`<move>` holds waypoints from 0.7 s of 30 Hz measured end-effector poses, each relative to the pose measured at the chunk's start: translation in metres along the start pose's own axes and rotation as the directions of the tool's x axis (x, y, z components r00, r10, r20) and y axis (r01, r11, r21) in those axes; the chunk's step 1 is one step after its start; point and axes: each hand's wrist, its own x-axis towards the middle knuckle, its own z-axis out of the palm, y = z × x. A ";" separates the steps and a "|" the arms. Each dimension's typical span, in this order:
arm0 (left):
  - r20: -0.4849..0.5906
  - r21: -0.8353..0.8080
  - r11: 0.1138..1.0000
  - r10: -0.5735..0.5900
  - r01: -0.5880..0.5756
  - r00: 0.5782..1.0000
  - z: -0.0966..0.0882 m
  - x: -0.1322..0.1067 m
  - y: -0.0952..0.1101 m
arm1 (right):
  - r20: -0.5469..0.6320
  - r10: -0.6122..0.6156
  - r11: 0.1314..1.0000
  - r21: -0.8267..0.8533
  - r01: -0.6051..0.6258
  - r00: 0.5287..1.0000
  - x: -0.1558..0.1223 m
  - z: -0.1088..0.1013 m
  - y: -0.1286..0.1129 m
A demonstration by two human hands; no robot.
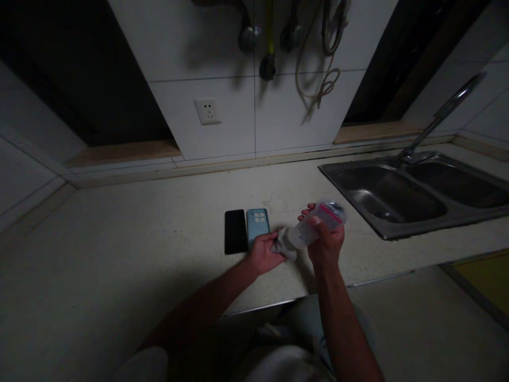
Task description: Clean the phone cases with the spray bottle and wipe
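Observation:
My right hand (326, 241) is wrapped round a clear plastic bottle (304, 232) with a pink and white label, tilted so that one end points down and left. That lower end touches or almost touches a pale grey cloth (284, 245), which my left hand (265, 253) holds with its fingers closed on it. Just left of that hand lies a light blue phone case (257, 223) with camera cut-outs, its lower part partly covered by the fingers. A black phone (235, 232) rests flat beside the case, screen side up.
All of this is over a pale speckled countertop (159, 233). A steel double sink (382, 233) with a tall faucet (445, 111) is set in at the right. On the tiled wall behind are a socket (207, 111), pipe fittings (248, 38) and a hanging cord (318, 98).

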 end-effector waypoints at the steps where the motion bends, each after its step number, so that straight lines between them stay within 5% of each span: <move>1: -0.011 -0.027 1.000 -0.014 0.014 1.000 0.001 -0.001 0.001 | -0.009 0.004 1.000 0.012 -0.004 1.000 0.000 0.000 -0.002; 7: -0.098 -0.120 0.992 0.019 -0.031 0.995 -0.001 -0.006 0.003 | -0.014 0.037 0.994 0.103 -0.035 0.999 0.003 -0.005 -0.010; 13: 0.083 -0.036 0.999 0.010 -0.007 0.996 -0.003 -0.009 0.004 | -0.011 0.037 0.997 0.069 -0.036 0.999 -0.001 -0.008 -0.011; 21: 0.108 0.060 0.998 0.005 -0.012 0.994 0.001 -0.011 0.004 | -0.026 0.010 0.998 0.065 -0.009 1.000 -0.002 -0.009 -0.013</move>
